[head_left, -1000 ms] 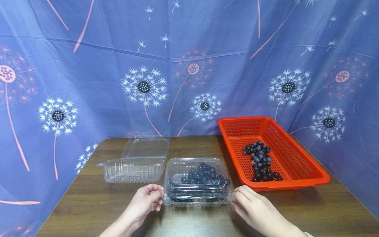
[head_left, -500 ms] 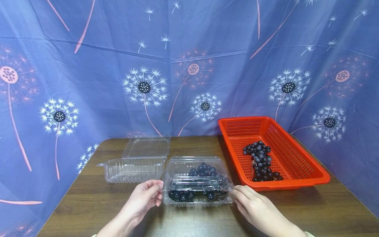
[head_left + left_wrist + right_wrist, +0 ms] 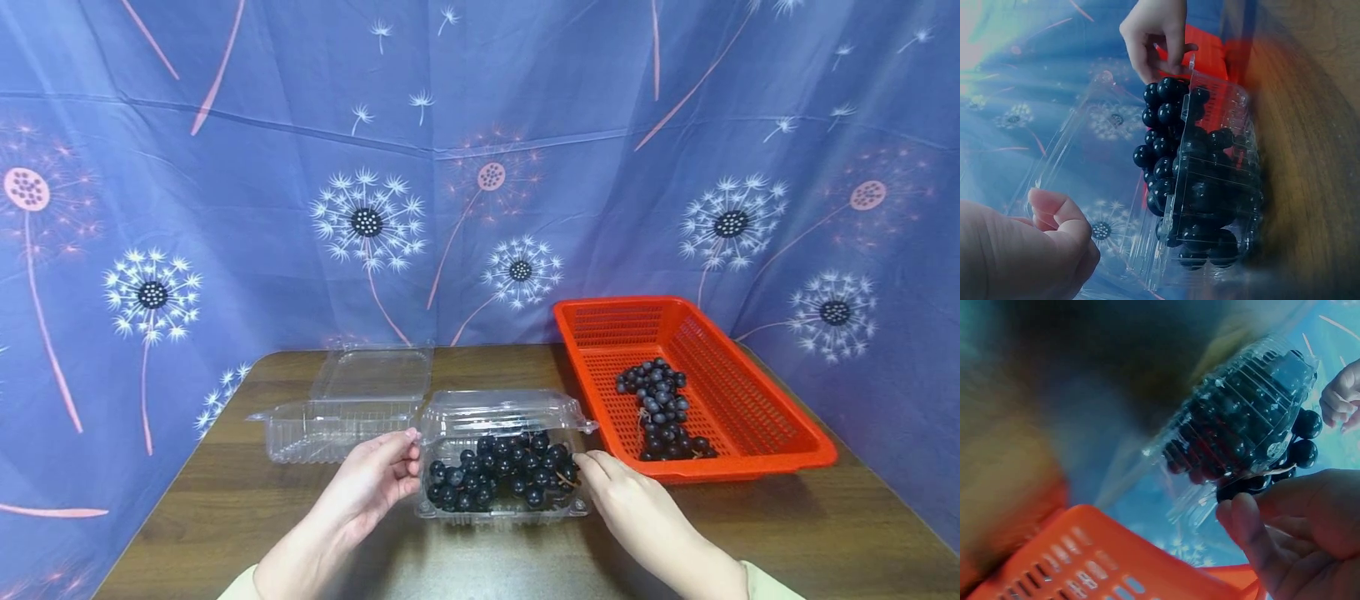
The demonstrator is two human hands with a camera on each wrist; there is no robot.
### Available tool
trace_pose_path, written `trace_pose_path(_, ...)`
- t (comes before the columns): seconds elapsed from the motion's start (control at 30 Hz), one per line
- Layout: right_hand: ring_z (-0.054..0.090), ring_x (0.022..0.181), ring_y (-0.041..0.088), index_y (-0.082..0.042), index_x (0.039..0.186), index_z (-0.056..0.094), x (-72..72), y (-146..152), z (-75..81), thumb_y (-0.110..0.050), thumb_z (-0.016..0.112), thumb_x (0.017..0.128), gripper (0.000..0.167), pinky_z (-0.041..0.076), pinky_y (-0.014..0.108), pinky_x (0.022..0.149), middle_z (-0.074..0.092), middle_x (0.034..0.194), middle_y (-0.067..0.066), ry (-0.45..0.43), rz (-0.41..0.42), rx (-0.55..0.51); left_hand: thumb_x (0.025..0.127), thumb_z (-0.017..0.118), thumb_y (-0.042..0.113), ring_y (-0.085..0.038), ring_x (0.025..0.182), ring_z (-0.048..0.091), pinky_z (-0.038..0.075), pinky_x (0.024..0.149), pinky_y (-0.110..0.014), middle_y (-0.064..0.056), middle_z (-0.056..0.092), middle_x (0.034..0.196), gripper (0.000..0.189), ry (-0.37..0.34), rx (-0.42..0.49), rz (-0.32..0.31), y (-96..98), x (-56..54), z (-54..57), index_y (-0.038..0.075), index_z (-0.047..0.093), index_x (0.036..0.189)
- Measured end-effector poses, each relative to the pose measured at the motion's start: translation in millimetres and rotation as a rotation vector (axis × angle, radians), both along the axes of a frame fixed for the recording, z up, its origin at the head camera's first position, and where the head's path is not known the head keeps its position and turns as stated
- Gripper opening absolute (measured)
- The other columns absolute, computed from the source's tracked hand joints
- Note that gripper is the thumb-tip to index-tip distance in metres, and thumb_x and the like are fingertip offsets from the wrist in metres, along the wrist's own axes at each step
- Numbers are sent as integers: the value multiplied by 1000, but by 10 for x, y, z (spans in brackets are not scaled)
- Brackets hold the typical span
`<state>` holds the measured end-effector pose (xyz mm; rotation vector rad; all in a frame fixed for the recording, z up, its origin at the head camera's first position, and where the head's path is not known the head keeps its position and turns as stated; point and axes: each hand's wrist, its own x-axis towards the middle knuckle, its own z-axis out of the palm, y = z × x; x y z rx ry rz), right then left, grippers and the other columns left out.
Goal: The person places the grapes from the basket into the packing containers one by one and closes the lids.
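A clear plastic clamshell box (image 3: 498, 515) filled with dark grapes (image 3: 517, 471) sits at the middle front of the table. Its hinged lid (image 3: 502, 408) is raised and tilted back. My left hand (image 3: 378, 471) pinches the lid's front left corner, also seen in the left wrist view, where the hand (image 3: 1047, 244) is by the lid's edge. At the box's right end, my right hand (image 3: 633, 504) has its fingertips on the outermost grapes. Thumb and index finger come together at a grape in the right wrist view, where the hand (image 3: 1310, 531) overlaps the bunch.
A second clear clamshell box (image 3: 337, 433) stands open behind on the left. On the right, a red plastic basket (image 3: 787, 429) holds more bunches of grapes (image 3: 660, 408). A blue dandelion-print cloth (image 3: 480, 100) hangs behind the wooden table (image 3: 195, 517).
The lid has swung up and back, uncovering the grapes. My left hand has risen slightly with its corner, while my right hand has left the lid and moved inward to the grapes.
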<state>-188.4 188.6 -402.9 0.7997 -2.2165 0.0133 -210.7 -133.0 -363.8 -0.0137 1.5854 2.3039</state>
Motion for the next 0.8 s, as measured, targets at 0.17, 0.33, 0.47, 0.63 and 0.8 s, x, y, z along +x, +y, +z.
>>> trace_pose_path(0.17, 62, 72, 21, -1, 100, 62, -42, -125, 60, 4, 62, 70, 31, 53, 33, 54, 62, 84, 8, -99, -131, 46, 93, 53, 15, -7, 69, 51, 46, 61, -19, 1, 54, 81, 8, 12, -10, -17, -16, -5, -6, 7, 55, 95)
trace_pose_path(0.33, 63, 69, 21, -2, 95, 63, -94, -175, 57, 3, 66, 67, 29, 52, 32, 50, 63, 85, 8, -87, -144, 32, 92, 53, 14, -9, 75, 55, 46, 66, -21, 1, 59, 87, 9, 55, -115, -27, -33, 0, -52, 8, 57, 97)
trace_pose_path(0.47, 62, 63, 22, -4, 94, 63, -135, -178, 26, 0, 60, 69, 25, 49, 32, 45, 64, 86, 7, -27, -87, -11, 91, 53, 14, -12, 83, 56, 44, 74, -26, 2, 62, 90, 11, 103, -221, -6, -36, -11, -90, 8, 58, 98)
trace_pose_path(0.63, 61, 59, 20, -7, 93, 63, -158, -193, -3, -3, 56, 72, 22, 45, 31, 41, 64, 83, 5, 5, -47, -30, 91, 53, 13, -15, 86, 57, 45, 81, -31, -1, 62, 93, 15, 105, -242, 10, -37, -30, -132, 5, 57, 102)
trace_pose_path(0.8, 63, 64, 20, -8, 90, 62, -164, -208, -3, -4, 57, 72, 20, 47, 32, 42, 65, 83, 5, -1, -73, -3, 90, 53, 14, -16, 87, 57, 39, 81, -32, -1, 63, 92, 17, 107, -308, 33, -27, -32, -170, 4, 58, 103)
